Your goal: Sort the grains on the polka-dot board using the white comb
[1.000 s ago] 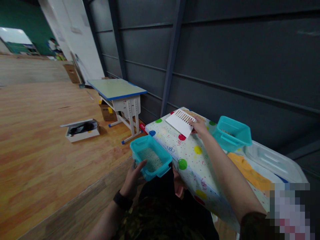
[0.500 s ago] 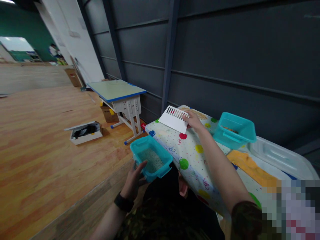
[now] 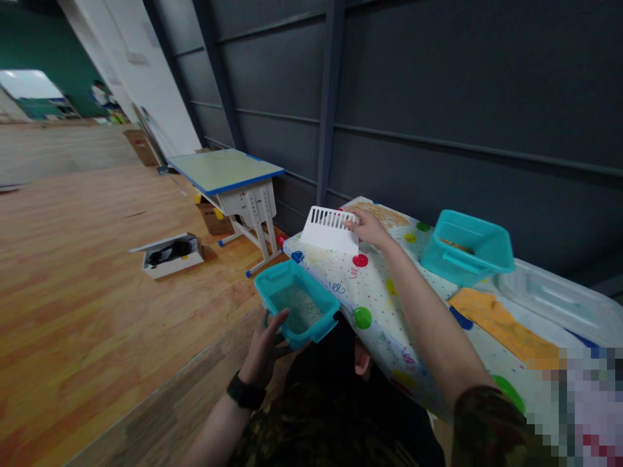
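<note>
My left hand (image 3: 265, 347) grips a teal plastic box (image 3: 325, 332) from its near left side, thumb over the rim. White grains like rice (image 3: 302, 310) cover its bottom. The box is held just below the table's left edge. My right hand (image 3: 367, 227) holds a white slotted scraper (image 3: 328, 240) by its slotted upper edge. The scraper stands tilted near the table's far left corner, its lower edge down at the patterned tablecloth (image 3: 374, 285). Tan grains (image 3: 382, 214) lie spread on the cloth beyond my right hand.
A second teal box (image 3: 467, 250) with some grains stands on the table's right part. Beside it lie a clear lid (image 3: 559, 295) and an orange cloth (image 3: 506, 324). A person sits at the lower right. A school desk (image 3: 226, 172) and an open white carton (image 3: 172, 256) are leftward; a dark wall rises behind.
The scraper in my right hand has moved slightly left across the tablecloth, toward the table's edge. My left hand keeps the teal box at nearly the same spot. The view has shifted a little.
</note>
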{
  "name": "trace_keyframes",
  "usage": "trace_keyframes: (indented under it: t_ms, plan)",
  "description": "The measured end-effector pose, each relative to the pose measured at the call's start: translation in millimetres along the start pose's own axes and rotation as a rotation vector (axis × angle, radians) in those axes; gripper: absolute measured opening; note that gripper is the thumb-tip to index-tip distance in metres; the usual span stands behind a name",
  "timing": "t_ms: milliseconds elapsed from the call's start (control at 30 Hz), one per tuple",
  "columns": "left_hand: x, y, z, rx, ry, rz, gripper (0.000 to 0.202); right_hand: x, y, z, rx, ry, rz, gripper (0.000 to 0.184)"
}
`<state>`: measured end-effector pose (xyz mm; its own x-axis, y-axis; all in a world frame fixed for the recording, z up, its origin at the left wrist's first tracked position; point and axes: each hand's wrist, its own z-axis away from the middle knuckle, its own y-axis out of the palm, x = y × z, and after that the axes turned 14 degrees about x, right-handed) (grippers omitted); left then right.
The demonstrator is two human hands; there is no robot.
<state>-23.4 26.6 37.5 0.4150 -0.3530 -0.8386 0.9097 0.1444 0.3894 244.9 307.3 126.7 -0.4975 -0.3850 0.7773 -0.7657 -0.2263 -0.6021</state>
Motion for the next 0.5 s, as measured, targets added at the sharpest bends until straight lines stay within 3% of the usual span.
trace_keyframes:
  t_ms: [367,500]
  plan:
    - [-8.6,3.2,3.4,0.019,-0.012,-0.025,0.071,11.0,0.9,30.0,0.094,0.091,-0.071,0.020]
    - [-7.5,2.9,2.6,0.039,-0.007,-0.036,0.072,16.0,1.2,44.0,0.122,0.061,-0.066,0.018]
